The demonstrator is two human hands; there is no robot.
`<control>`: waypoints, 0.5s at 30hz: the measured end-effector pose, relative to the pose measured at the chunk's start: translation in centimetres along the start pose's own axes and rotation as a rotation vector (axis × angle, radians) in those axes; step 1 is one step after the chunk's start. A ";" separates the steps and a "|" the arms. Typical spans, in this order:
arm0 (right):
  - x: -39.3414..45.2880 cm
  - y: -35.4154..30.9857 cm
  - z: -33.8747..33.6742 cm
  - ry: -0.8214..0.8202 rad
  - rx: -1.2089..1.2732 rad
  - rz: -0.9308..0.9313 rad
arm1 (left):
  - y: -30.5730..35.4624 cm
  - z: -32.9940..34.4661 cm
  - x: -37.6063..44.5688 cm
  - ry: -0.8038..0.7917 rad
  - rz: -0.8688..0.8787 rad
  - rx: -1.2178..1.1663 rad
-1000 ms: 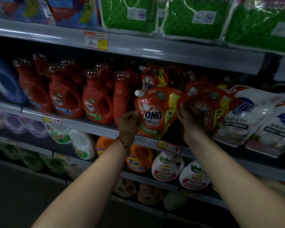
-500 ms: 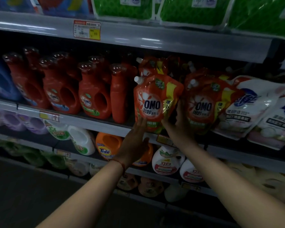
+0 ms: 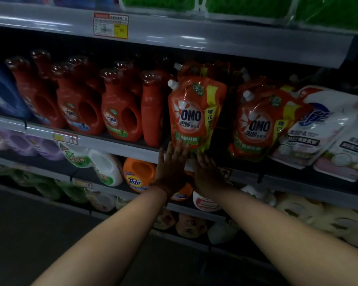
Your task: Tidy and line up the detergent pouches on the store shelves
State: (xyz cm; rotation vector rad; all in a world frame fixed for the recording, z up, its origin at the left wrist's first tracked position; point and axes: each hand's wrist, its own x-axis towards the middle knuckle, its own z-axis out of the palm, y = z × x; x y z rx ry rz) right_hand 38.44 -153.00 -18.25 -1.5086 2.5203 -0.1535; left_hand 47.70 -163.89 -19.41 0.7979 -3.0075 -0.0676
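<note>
Two hands met below an upright OMO pouch (image 3: 195,114) at the middle shelf (image 3: 116,144) edge. Left hand (image 3: 172,168), fingers straight and spread, touched its bottom; right hand (image 3: 209,174) lay flat beside it. A second pouch (image 3: 258,124) leaned nearby, beside white pouches (image 3: 318,131).

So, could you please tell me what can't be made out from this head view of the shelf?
- Price tag print: too small and blurred to read.
- Bottom edge of the front OMO pouch: covered by the left hand and right hand.
- Pouches behind it: hidden in shadow, so their count is unclear.
- Green packs on the top shelf: cut off by the frame's upper edge.
</note>
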 end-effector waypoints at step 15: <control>-3.1 -0.4 -2.8 -0.071 0.084 0.095 | 0.2 -1.8 -3.5 -0.045 -0.041 -0.056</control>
